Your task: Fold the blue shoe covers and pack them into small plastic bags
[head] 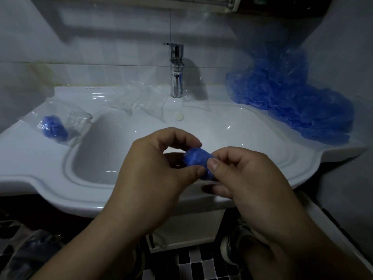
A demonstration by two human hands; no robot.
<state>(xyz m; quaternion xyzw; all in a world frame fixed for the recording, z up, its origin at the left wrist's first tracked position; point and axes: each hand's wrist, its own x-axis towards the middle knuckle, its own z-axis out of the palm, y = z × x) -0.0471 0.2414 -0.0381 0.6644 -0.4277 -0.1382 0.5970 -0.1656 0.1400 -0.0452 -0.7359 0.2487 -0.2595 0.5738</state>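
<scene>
Left hand (153,168) and right hand (248,178) together, pinching 1 folded shoe cover (196,158) over the sink (252,136) front.
Both hands' fingers and thumbs curl round the small blue bundle above the near rim. Farther back, on the left rim, a packed bag (54,126) holds 1 blue bundle; empty clear bags (137,98) lie left of the tap (176,71), and a heap of loose blue covers (292,98) fills the back right corner.

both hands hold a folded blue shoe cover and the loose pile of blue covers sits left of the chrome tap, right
No: in the head view the loose pile of blue plastic shoe covers sits right of the chrome tap; the rest holds.
</scene>
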